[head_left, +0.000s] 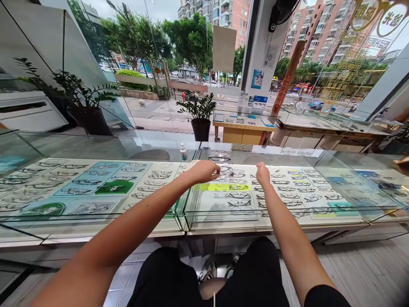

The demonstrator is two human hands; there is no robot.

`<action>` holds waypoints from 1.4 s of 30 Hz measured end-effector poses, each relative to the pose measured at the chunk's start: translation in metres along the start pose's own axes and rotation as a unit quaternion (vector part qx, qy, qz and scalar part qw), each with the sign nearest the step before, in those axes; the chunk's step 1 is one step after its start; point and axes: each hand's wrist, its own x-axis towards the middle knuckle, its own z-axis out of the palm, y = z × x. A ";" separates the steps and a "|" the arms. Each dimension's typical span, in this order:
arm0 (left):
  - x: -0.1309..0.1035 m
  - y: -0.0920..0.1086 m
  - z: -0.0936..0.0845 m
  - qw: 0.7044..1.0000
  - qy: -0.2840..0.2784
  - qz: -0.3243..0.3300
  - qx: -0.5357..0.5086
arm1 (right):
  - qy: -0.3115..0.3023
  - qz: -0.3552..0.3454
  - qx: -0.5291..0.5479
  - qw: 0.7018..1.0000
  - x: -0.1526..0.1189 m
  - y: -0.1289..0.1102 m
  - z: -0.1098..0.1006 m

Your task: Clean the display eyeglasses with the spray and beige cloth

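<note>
My left hand is over the glass display counter, its fingers curled in and the tips close together. Just beyond those fingertips, a pair of dark-rimmed eyeglasses lies on the glass top. Whether the left fingers grip a thin part of a frame cannot be made out. To the right, my right hand is closed with thumb and fingers pressed together; anything between them is too small to see. A small white bottle stands on the glass left of my left hand.
Rows of eyeglasses fill the case under the glass, with a green case among them at left. Beyond the counter stand a potted plant and a low display table. My knees are close under the counter's front edge.
</note>
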 end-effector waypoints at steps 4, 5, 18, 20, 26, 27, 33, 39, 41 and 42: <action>0.012 0.008 0.015 0.999 -0.023 0.013 0.019 | -0.011 0.004 -0.021 1.000 0.009 0.005 0.010; 0.014 0.009 0.018 0.999 -0.028 0.015 0.022 | -0.013 0.004 -0.023 1.000 0.011 0.005 0.012; 0.031 -0.001 0.035 0.997 -0.065 -0.003 0.040 | -0.023 -0.006 0.036 0.999 0.002 -0.001 0.009; 0.037 -0.007 0.030 0.998 -0.057 -0.022 0.034 | -0.026 -0.006 0.042 0.999 0.002 -0.003 0.008; 0.058 -0.018 0.028 0.997 -0.054 -0.050 0.019 | -0.029 0.008 0.059 0.998 0.003 -0.004 0.007; 0.061 -0.018 0.030 0.997 -0.058 -0.048 0.017 | -0.029 0.010 0.062 0.998 0.003 -0.004 0.007; 0.069 -0.020 0.039 0.997 -0.065 -0.028 0.004 | -0.025 0.014 0.084 0.996 0.002 -0.005 0.008; 0.068 -0.032 0.024 0.997 -0.034 -0.014 -0.070 | -0.018 0.016 0.103 0.994 0.002 -0.006 0.008; 0.066 -0.037 0.015 0.994 -0.024 -0.012 -0.103 | -0.015 0.016 0.112 0.993 0.002 -0.006 0.008; 0.065 -0.039 0.012 0.992 -0.015 -0.012 -0.125 | -0.014 0.016 0.118 0.993 0.002 -0.007 0.008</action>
